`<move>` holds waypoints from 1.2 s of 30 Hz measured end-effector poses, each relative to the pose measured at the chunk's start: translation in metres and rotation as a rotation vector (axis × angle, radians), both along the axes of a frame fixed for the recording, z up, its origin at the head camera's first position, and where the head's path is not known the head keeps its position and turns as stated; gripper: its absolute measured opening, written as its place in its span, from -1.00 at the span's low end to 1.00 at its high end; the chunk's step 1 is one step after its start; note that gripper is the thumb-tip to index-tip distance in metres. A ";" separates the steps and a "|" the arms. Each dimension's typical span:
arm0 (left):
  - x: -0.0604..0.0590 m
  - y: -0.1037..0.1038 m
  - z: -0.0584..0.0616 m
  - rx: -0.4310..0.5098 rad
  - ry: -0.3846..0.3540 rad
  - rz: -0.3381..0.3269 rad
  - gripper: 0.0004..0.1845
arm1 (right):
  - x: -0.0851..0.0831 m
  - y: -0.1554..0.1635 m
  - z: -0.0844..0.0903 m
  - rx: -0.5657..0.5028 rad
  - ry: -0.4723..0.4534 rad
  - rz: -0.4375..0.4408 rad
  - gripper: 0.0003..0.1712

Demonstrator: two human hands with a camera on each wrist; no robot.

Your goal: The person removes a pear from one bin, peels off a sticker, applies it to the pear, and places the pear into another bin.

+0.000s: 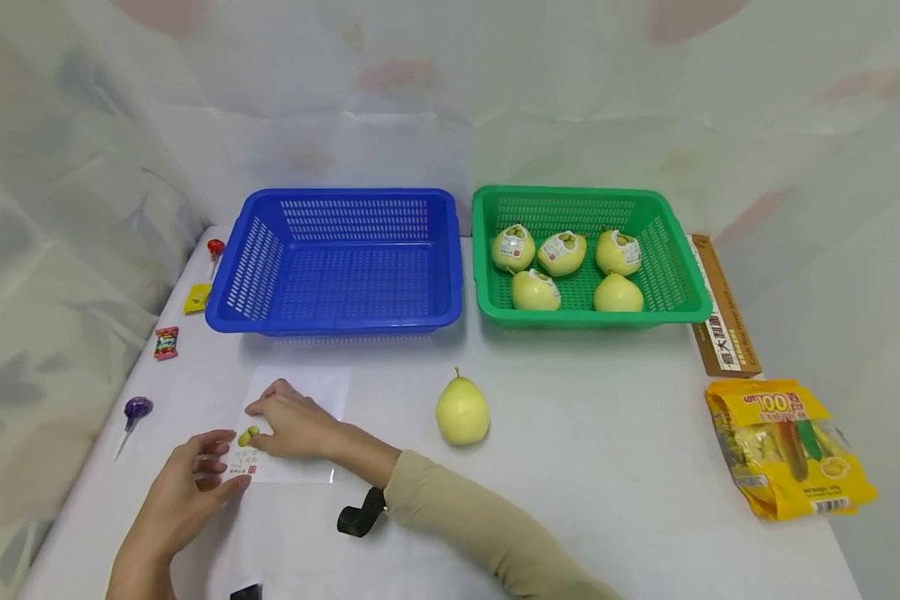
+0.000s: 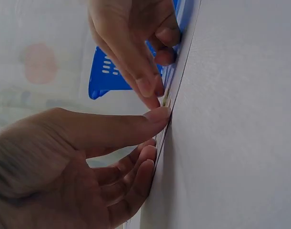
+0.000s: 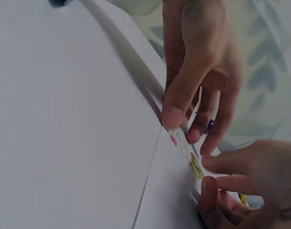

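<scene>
Both hands work at a clear sheet with a printed label, lying flat on the table (image 1: 570, 433) in front of the blue basket (image 1: 337, 258): the right hand (image 1: 292, 425) presses its fingertips on the sheet (image 1: 300, 417) by the small pear picture, and the left hand (image 1: 187, 492) pinches the near corner. The step looks like peeling the label (image 1: 246, 454) free, which calls for a nail under its edge. Whether that edge has lifted is hard to tell, and the print is too small to read.

Six pears (image 1: 462, 411), two baskets (image 1: 336, 317), two lollipops (image 1: 137, 410), one snack bag (image 1: 787, 457)
</scene>
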State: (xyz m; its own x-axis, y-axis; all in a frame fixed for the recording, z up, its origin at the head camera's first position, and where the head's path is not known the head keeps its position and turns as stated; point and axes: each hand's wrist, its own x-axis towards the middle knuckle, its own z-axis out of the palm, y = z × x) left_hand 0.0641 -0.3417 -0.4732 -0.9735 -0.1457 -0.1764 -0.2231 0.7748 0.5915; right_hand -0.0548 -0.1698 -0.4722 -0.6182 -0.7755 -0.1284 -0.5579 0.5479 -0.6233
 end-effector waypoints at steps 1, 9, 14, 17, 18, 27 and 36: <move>0.000 0.000 -0.001 0.003 -0.005 -0.002 -0.21 | 0.001 -0.002 -0.001 0.027 0.024 -0.010 -0.48; -0.005 -0.002 -0.002 0.004 -0.078 -0.014 -0.15 | 0.002 -0.007 -0.001 0.071 0.026 -0.037 -0.65; -0.004 -0.003 -0.003 0.005 -0.074 0.000 -0.14 | 0.003 -0.007 -0.001 0.064 0.042 -0.056 -0.70; -0.002 -0.003 -0.004 0.000 -0.043 0.005 -0.14 | 0.003 -0.006 -0.003 0.054 0.074 -0.076 -0.68; -0.001 -0.002 -0.005 0.001 -0.038 0.006 -0.15 | 0.003 -0.006 -0.003 0.049 0.084 -0.081 -0.68; -0.004 -0.001 -0.002 0.002 -0.079 0.011 -0.14 | 0.000 -0.004 -0.004 -0.005 0.026 -0.088 -0.73; -0.003 -0.001 -0.003 0.005 -0.066 0.007 -0.15 | 0.006 -0.011 -0.007 0.038 0.068 -0.096 -0.80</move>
